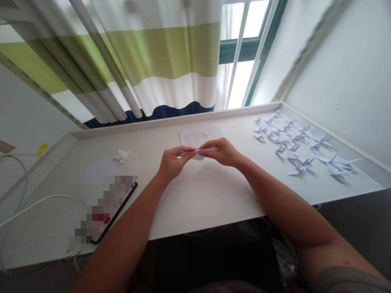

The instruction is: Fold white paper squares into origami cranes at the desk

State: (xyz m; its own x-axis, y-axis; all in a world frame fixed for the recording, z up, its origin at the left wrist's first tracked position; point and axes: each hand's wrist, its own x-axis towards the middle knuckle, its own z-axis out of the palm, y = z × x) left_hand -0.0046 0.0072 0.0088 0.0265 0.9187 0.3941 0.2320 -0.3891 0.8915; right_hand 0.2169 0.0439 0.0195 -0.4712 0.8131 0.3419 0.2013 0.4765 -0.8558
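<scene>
A narrow fold of white paper [198, 151] sits at the centre of the frame, its long axis running almost level from side to side and rising slightly toward the right. The left hand [174, 163] and right hand [219, 152] meet at it from either side. The fingers [187, 152] of the left hand pinch its left end, and the fingers [204, 146] of the right hand clench its right end, so both grips are closed on the paper, with only a short stretch showing between them. A lower corner hangs just beneath that stretch. Neither hand is clearly nearer, though the right sits slightly higher in the frame and closer to the printed sheet [198, 136], which lies flat just behind the fold on the white tabletop [198, 199]. Rows of paper cranes [293, 142] stand toward the upper right of the frame, well apart from the hands. A crumpled white paper scrap [121, 155] lies to the left, and a partly pixelated smartphone [113, 211] rests at the lower left.
</scene>
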